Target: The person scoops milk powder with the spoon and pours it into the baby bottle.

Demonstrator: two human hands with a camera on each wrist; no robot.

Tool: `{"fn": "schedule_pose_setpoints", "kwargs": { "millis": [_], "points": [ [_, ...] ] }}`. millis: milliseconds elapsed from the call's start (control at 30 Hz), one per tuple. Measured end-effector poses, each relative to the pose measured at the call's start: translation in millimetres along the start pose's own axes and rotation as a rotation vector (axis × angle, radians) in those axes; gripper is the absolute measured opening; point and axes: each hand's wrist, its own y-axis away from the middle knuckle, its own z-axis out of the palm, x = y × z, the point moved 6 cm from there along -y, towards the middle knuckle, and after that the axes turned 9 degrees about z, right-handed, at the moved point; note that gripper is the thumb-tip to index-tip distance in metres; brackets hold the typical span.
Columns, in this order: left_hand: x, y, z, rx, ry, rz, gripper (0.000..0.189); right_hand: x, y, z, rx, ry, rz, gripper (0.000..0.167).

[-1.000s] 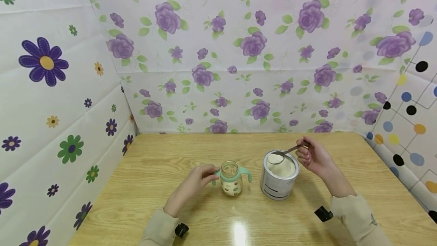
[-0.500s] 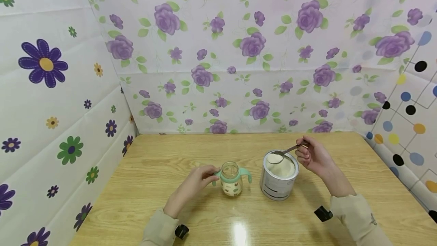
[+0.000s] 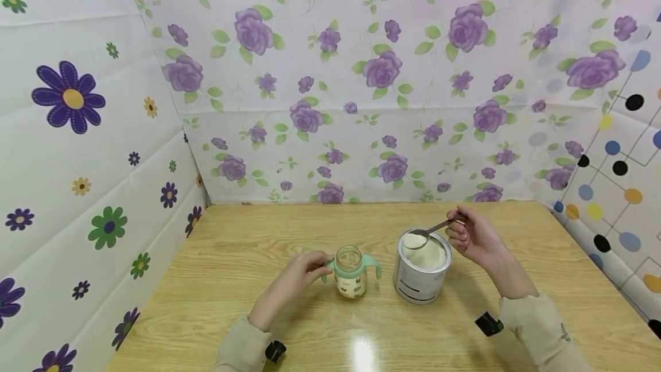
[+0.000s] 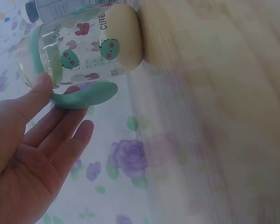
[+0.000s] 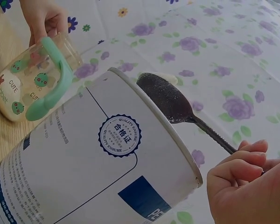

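Observation:
A clear baby bottle (image 3: pixel 351 283) with a green collar and two green handles stands upright and lidless on the table, pale contents at its bottom. My left hand (image 3: pixel 304 271) pinches its left handle (image 4: pixel 84 96) between thumb and fingers. To the right stands an open milk powder can (image 3: pixel 420 286), filled with cream-coloured powder (image 3: pixel 427 256). My right hand (image 3: pixel 475 237) holds a dark metal spoon (image 3: pixel 439 226) by the end of its handle. The spoon's bowl (image 5: pixel 165 96), heaped with powder, is over the can's opening by the rim.
The wooden table (image 3: pixel 248 234) meets a floral sheet (image 3: pixel 341 148) at the back. Patterned sheets (image 3: pixel 609 200) also hang along the left and right sides. Black wrist cameras (image 3: pixel 275 351) sit by both sleeves.
The head view has shifted very slightly. Both hands, the bottle, the spoon and the can keep practically the same places.

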Motion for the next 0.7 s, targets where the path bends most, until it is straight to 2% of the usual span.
{"fn": "schedule_pose_setpoints", "kwargs": {
  "millis": [400, 700],
  "points": [
    [0.5, -0.7, 0.5, -0.011, -0.003, 0.009, 0.023, 1.4, -2.1, 3.5, 0.009, 0.008, 0.008, 0.058],
    [1.3, -0.8, 1.0, -0.017, -0.017, 0.007, 0.023, 1.7, -3.7, 6.3, -0.019, 0.013, 0.009, 0.059]
  ]
}}
